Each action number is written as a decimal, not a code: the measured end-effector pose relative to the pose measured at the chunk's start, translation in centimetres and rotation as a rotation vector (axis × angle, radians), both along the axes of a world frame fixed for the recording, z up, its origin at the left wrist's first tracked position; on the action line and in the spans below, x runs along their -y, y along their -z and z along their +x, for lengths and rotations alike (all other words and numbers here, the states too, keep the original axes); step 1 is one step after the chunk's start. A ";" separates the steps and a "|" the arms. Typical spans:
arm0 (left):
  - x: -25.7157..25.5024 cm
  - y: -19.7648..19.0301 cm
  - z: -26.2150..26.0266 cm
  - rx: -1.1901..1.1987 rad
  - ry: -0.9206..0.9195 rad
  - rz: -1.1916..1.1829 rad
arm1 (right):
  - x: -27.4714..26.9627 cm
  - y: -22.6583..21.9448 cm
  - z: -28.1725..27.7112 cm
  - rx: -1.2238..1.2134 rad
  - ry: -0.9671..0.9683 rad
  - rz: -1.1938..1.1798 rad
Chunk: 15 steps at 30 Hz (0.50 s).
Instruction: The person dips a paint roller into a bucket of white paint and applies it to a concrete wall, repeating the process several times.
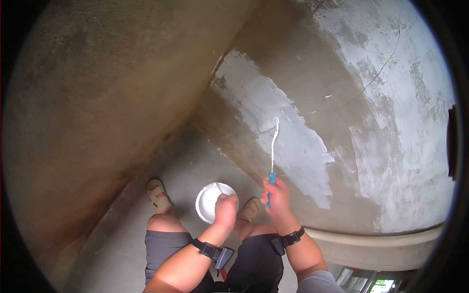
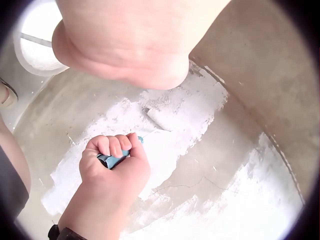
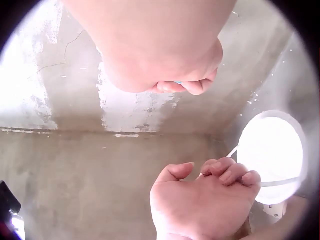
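A paint roller (image 1: pixel 272 157) extends forward from the right hand (image 1: pixel 278 197), fingers wrapped round its blue handle (image 1: pixel 272 177); its sleeve (image 1: pixel 266 127) lies on a white-coated patch (image 1: pixel 304 161) beyond. Left of that grip, the left hand (image 1: pixel 225 210) curls round a white bucket's (image 1: pixel 199 209) handle.

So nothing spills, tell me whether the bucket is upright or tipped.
Upright: the head view looks down into the white bucket through its open mouth.

Grey floor (image 1: pixel 122 229), smooth-looking, paler around the feet, darker toward the corner where the two walls meet. Two beige strappy sandals, the left (image 1: pixel 158 195) and the right (image 1: pixel 251 208), worn, set apart on it. Small white specks (image 3: pixel 255 95) scattered on the floor along the painted wall's base.
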State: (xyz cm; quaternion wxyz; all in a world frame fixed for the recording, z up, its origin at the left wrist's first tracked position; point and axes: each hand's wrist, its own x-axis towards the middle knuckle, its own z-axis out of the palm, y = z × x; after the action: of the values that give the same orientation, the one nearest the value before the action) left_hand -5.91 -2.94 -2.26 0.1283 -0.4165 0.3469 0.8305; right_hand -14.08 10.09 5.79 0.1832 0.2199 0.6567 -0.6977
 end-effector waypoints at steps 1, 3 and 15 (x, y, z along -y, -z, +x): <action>-0.1 -0.1 0.1 -0.015 -0.015 -0.004 | -0.6 0.2 0.4 -0.010 0.013 0.010; -0.1 -0.6 0.2 -0.027 -0.029 -0.008 | -0.9 0.2 0.9 -0.017 0.026 0.020; 1.4 0.3 0.1 -0.011 -0.080 -0.021 | 7.0 2.2 -3.6 0.014 -0.043 -0.053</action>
State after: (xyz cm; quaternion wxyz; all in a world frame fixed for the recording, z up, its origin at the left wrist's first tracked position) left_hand -5.78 -4.37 -2.55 0.0887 -0.4266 0.3393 0.8337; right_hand -17.63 3.13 3.55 0.2083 0.2056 0.6414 -0.7091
